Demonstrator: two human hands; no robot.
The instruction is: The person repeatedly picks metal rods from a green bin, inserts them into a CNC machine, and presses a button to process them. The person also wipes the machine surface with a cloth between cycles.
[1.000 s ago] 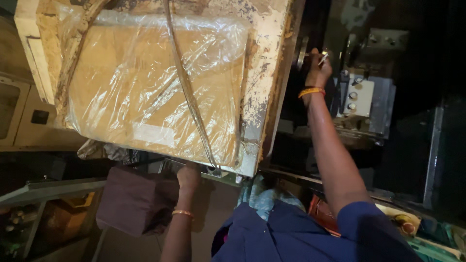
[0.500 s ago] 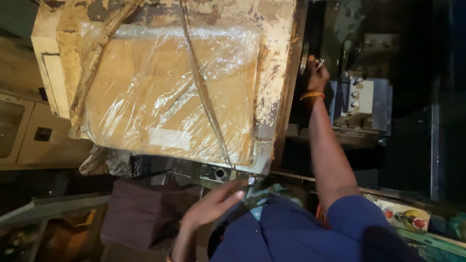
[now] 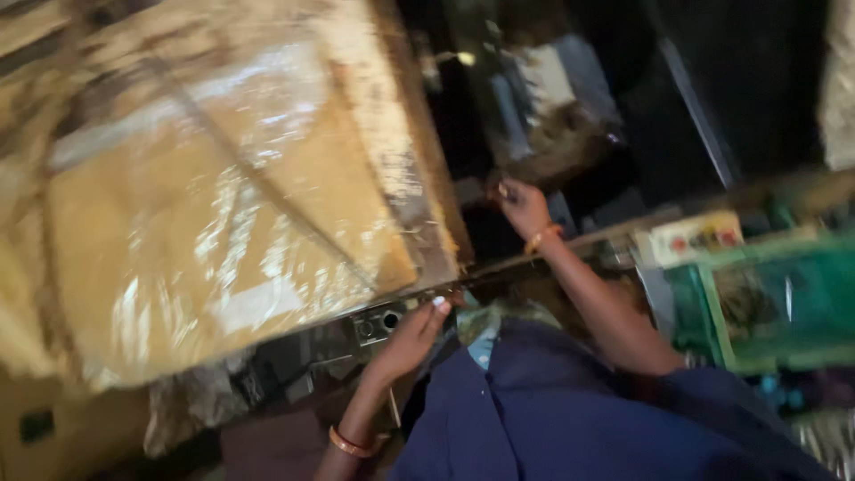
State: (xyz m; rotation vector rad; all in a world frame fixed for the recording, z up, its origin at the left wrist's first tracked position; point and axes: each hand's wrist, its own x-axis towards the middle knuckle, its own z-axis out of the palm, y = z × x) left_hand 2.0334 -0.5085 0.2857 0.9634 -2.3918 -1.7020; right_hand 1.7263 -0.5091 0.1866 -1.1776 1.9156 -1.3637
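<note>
Left hand (image 3: 411,337) open, fingertips at panel (image 3: 378,322) under plastic-wrapped slab (image 3: 223,205), holding nothing. Right hand (image 3: 524,207) raised by slab edge; grip too blurred to tell.

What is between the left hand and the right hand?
In the head view, between the left hand and right hand lies the machine's dark edge.

Big tan block wrapped in clear shiny plastic film (image 3: 214,205)

It fills the upper left of the view, tilted, in a worn pale frame; a small grey metal panel with round sockets (image 3: 378,322) sits just under its lower edge, beside the left hand's fingertips.
</note>
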